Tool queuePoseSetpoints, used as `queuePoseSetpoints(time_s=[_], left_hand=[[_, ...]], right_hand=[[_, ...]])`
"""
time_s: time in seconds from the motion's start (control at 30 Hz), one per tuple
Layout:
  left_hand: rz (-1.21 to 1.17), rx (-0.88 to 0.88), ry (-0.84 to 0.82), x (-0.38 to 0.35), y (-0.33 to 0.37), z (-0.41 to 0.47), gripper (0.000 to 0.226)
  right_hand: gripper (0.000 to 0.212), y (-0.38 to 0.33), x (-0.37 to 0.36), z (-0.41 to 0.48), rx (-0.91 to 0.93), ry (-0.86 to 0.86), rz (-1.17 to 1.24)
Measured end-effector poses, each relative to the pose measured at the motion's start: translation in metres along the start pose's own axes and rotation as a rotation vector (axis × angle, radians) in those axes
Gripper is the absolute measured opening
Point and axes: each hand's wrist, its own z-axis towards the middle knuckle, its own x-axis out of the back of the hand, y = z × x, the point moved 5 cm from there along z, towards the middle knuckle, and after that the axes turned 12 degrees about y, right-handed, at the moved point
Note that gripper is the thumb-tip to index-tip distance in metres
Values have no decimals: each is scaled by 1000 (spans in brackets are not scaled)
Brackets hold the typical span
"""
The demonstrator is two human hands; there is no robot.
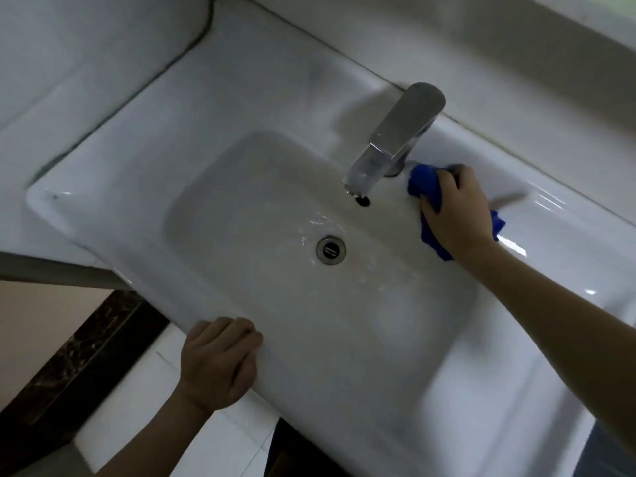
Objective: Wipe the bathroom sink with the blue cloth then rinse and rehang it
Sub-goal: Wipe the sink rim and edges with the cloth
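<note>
just one view here, head cam looking steeply down and a bit tilted over the white sink (144,139), close in. the basin fills most of the frame, faucet (395,139) toward the top, floor peeking in at the bottom left.

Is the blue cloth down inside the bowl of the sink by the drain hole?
No, the right hand presses the blue cloth on the flat ledge beside the tap, up away from the drain.
</note>
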Motion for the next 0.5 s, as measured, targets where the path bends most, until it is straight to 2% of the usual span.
queuePoseSetpoints(time_s=[0.17, 0.4, 0.5], left_hand=[[22, -11, -32, -2, 1, -1, 34], [41, -18, -46, 2, 3, 2, 34], [45, -25, -22, 4, 5, 2, 34]], right_hand=[[37, -9, -18, 16, 32, -20, 42], [40, 47, 45, -72, 104, -185, -140], [41, 68, 67, -137, -47, -214, -71]])
